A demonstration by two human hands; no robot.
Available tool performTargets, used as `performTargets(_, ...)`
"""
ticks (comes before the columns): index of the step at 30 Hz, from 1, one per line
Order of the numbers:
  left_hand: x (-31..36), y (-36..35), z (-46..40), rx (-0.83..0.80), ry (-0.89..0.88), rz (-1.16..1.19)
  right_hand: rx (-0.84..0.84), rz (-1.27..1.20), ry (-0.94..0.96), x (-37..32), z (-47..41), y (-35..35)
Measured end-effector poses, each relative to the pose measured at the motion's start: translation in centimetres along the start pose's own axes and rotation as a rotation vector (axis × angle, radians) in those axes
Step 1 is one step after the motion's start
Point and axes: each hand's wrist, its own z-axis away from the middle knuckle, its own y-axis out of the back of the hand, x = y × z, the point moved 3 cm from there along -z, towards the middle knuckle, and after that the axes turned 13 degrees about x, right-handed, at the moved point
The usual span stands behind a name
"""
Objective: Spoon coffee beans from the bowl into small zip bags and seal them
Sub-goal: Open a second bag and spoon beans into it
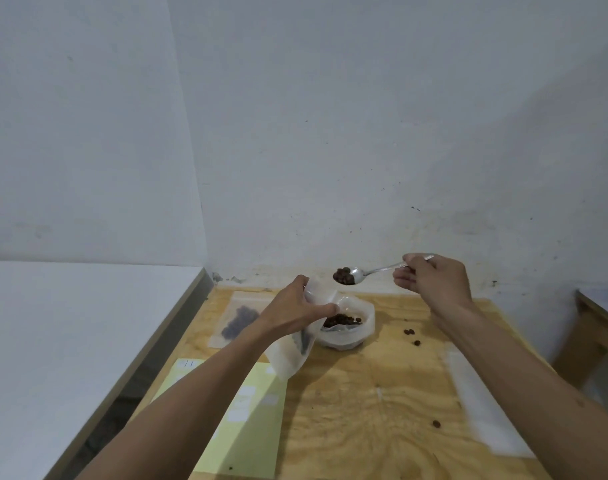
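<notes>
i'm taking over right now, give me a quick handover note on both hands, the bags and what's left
Left hand: holds an open zip bag by its mouth, just left of the bowl. The bag looks nearly empty.
Right hand: holds a spoon heaped with coffee beans, raised above the bowl, close to the bag mouth.
Bowl: mid-table, beans remaining inside.
Done: one filled bag lies flat at the far left of the table; whether it is sealed cannot be told.
Left: tip this spoonful in, go on filling, seal. A few stray beans lie right of the bowl.
</notes>
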Motion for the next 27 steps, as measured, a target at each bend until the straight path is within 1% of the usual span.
performTargets(7,0.9,-0.9,-0.7,-0.014,-0.006,0.011,-0.138,-0.054,0.213,-0.5,2.2,0.5)
performTargets(9,1.0,-1.2,-0.7,-0.012,-0.004,0.018,-0.111,-0.056,0.253,-0.6,2.1,1.0)
performTargets(13,0.7,-1.3,-0.8,-0.007,0.010,0.027,-0.016,-0.023,0.275,0.2,1.3,2.1)
performTargets(16,0.6,-0.9,-0.8,0.010,0.015,0.025,-0.074,0.074,0.343,1.7,1.5,2.2)
performTargets(19,0.5,-0.5,-0.8,0.022,0.024,0.026,-0.190,0.183,0.489,3.3,2.6,1.9)
performTargets(23,0.1,-0.2,-0.9,0.035,0.027,-0.015,-0.349,0.381,0.775,5.8,4.0,1.2)
performTargets(24,0.0,-0.1,-0.9,0.040,0.026,-0.022,-0.367,0.428,0.835,6.6,4.3,1.1)
performTargets(27,-0.5,0.1,-0.7,0.050,0.021,-0.029,-0.337,0.513,0.985,8.4,5.2,1.1)
